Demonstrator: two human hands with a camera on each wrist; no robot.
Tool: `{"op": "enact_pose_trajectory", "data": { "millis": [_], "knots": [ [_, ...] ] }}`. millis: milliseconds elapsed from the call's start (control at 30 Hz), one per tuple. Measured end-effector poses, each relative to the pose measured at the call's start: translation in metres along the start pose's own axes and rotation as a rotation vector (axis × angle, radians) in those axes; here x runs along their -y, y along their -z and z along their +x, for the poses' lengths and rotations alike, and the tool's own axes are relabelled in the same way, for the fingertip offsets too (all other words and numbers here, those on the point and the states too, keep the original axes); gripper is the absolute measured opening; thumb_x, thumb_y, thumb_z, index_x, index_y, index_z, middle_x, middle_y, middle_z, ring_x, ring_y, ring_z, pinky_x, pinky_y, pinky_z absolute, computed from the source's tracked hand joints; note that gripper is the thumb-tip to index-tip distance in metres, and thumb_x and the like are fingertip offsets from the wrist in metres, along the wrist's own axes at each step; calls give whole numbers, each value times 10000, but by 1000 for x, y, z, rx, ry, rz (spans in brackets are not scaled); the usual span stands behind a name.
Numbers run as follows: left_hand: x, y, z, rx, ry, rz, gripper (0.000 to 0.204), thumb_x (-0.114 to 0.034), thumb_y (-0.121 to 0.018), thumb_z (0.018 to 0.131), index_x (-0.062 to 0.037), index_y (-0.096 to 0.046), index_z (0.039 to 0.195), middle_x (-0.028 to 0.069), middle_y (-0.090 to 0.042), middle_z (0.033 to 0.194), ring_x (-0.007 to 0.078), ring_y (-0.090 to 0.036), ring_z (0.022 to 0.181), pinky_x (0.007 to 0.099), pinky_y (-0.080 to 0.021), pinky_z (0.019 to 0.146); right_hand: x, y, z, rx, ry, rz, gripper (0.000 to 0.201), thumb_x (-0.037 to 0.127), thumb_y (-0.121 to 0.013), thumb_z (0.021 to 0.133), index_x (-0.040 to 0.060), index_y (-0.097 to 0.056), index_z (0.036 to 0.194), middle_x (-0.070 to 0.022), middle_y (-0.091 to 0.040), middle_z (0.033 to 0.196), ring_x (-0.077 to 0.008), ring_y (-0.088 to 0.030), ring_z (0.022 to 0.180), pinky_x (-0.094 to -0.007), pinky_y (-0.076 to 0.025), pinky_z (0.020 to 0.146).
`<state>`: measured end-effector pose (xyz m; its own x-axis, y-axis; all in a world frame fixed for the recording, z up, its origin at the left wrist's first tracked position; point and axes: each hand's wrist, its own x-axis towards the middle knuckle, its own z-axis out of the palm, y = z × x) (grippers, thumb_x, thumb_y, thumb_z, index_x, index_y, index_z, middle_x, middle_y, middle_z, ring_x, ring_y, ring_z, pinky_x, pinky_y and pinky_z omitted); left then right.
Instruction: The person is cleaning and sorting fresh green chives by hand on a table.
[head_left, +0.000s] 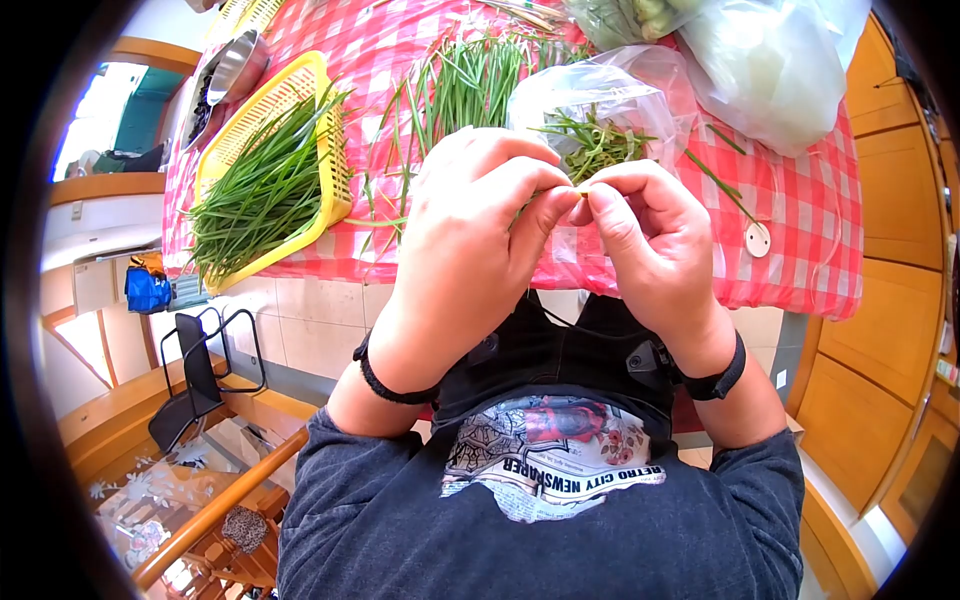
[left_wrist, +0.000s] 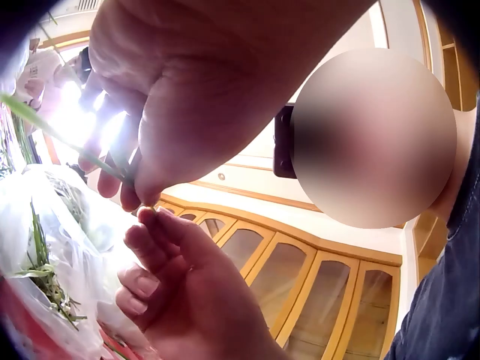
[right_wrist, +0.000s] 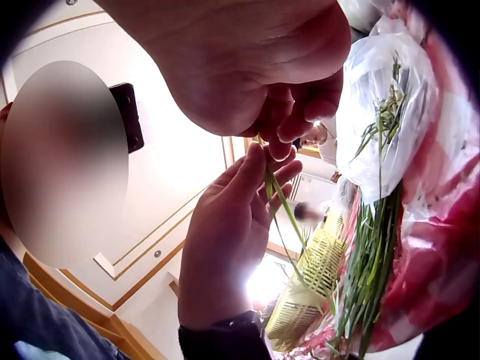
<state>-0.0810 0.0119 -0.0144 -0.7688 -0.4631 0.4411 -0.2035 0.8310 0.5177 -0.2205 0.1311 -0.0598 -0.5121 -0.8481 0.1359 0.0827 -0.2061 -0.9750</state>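
Observation:
In the head view, my left hand [head_left: 470, 215] and right hand [head_left: 650, 220] meet over the near edge of the table, fingertips together. Thin green chive leaves [right_wrist: 289, 206] trail from the left hand, whose thumb and fingers pinch them. The right thumb and forefinger pinch the pale end of the chive, a small yellowish bit between the fingertips. Just beyond the hands, an opened clear plastic bag [head_left: 655, 100] holds wilted green scraps [head_left: 605, 148]. A heap of chives [head_left: 475, 85] lies behind the left hand.
At the left, a yellow basket [head_left: 335, 200] is full of long chives [head_left: 262, 185], with a metal bowl [head_left: 238, 68] behind it. Another filled plastic bag [head_left: 770, 80] stands at the back right. Loose stalks [head_left: 720, 182] and a white disc [head_left: 757, 239] lie on the red checked cloth [head_left: 690, 275].

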Motion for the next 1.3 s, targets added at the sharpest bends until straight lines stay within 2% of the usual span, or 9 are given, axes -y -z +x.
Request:
{"op": "enact_pose_trajectory", "data": {
  "millis": [67,300,567,667,867,1167,1300],
  "knots": [
    [2,1,1,11,-4,-36,97,-106,-753,920,-30,-738,978,106,-731,1025,306,-699,956,390,-536,867,-2,2,1,11,27,-76,85,68,-690,1014,-16,-696,1012,22,-669,810,-7,-560,686,-191,-447,596],
    [6,1,1,6,46,-42,70,-68,-724,933,-23,-733,987,115,-734,1010,304,-708,954,381,-540,857,-4,6,4,-31,48,-85,84,67,-690,1011,-16,-695,1008,26,-662,800,-7,-554,678,-193,-442,591],
    [6,0,9,86,14,2,103,-117,-747,928,-23,-706,918,109,-731,981,305,-691,954,401,-517,898,0,9,6,19,-73,-2,118,94,-667,1030,-21,-685,1019,-6,-699,845,-31,-620,734,-203,-496,642],
    [11,-2,12,93,-38,21,102,-115,-742,929,-21,-703,918,103,-726,979,306,-682,963,408,-512,905,4,15,9,59,-88,-83,115,94,-669,1027,-19,-686,1016,-17,-712,861,-48,-644,754,-215,-520,668],
    [14,-4,9,131,-15,4,104,-107,-732,933,-10,-698,951,112,-719,1017,314,-681,983,409,-517,907,4,19,11,51,-173,-44,136,114,-663,1035,-18,-686,1010,-23,-713,861,-60,-653,768,-227,-532,692],
    [15,-4,12,201,21,-73,94,-88,-708,944,-4,-704,985,127,-717,1023,326,-689,983,405,-533,888,0,19,12,70,-189,-26,136,115,-656,1039,-14,-686,1008,-21,-713,860,-61,-648,778,-228,-529,709],
    [20,-6,8,170,31,-75,110,-102,-714,949,-5,-706,1000,131,-715,1017,328,-689,964,408,-537,863,0,22,11,64,-191,-33,136,114,-654,1039,-14,-687,1010,-28,-718,866,-68,-657,784,-232,-536,719]
  ]
}}
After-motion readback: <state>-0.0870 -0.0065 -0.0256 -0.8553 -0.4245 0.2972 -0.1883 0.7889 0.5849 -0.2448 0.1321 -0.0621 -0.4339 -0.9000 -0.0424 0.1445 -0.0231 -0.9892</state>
